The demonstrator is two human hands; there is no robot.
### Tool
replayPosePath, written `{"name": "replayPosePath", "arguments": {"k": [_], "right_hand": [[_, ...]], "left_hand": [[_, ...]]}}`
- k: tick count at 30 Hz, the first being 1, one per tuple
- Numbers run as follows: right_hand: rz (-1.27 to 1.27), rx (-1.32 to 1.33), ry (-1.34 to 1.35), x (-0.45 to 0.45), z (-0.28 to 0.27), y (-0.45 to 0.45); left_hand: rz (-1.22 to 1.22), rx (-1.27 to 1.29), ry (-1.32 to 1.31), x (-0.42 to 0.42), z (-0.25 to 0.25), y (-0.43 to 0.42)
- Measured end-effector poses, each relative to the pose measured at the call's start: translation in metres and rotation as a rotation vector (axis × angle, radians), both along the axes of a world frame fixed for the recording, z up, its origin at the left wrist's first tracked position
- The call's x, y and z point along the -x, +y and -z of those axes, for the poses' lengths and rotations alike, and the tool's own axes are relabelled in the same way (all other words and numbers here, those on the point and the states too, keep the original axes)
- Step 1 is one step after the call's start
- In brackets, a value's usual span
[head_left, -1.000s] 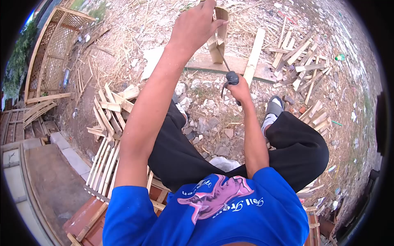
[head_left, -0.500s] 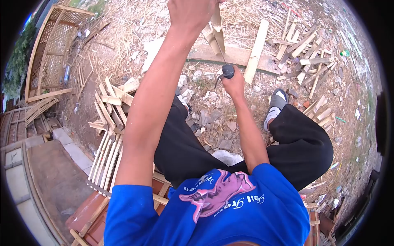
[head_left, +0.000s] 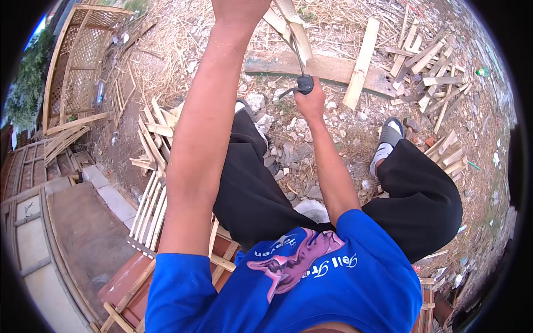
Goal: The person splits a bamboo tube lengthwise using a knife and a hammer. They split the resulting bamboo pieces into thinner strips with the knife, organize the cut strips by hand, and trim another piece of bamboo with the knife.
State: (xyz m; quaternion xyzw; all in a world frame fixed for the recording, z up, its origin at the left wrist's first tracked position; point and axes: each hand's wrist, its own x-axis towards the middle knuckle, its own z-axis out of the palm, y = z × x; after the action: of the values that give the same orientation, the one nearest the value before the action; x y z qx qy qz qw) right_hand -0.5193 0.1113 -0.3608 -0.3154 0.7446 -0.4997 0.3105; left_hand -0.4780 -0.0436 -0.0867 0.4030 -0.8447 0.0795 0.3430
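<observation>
My right hand (head_left: 311, 102) is closed around the black handle (head_left: 305, 84) of a thin-bladed tool, whose curved guard points left. Its narrow blade (head_left: 297, 53) rises edge-on beside a pale strip of wood (head_left: 300, 41). A second pale wood piece (head_left: 276, 23) slants close by on the left, and both run toward the top edge. My left hand (head_left: 241, 10) is at the top of the view, near the upper ends of these pieces. Its fingers are out of frame, so its grip is hidden. Behind the blade lies a wide plank (head_left: 333, 67) on the ground.
A loose board (head_left: 362, 64) crosses the plank's right part. Split wood lies in a heap (head_left: 430, 72) at the right and a pile (head_left: 152, 136) at the left. Broken stones (head_left: 291, 155) cover the ground between my feet. A lattice panel (head_left: 83, 64) stands far left.
The view has shifted, moving the ground up and right. My right hand has moved left relative to the plank, and the handle's guard has swung from downward to leftward. Both wood pieces have shifted.
</observation>
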Motion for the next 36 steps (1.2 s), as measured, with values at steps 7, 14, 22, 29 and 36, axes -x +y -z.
{"name": "replayPosePath", "arguments": {"k": [7,14,22,29,36], "right_hand": [[-0.153,-0.015,-0.008,0.058,-0.024,0.022],[-0.095,0.000,0.005,0.060,-0.013,0.022],[-0.052,0.066,-0.052,0.057,-0.096,0.035],[-0.044,-0.087,0.015,0.064,-0.006,0.015],[-0.081,-0.125,0.005,0.058,-0.034,0.019]], "left_hand": [[0.293,-0.077,-0.008,0.002,-0.006,0.006],[0.398,-0.143,0.134,0.011,-0.031,0.042],[0.387,-0.003,0.336,-0.024,-0.053,0.024],[0.293,-0.172,0.332,-0.034,-0.046,0.023],[0.338,0.022,0.140,-0.025,-0.025,0.013]]}}
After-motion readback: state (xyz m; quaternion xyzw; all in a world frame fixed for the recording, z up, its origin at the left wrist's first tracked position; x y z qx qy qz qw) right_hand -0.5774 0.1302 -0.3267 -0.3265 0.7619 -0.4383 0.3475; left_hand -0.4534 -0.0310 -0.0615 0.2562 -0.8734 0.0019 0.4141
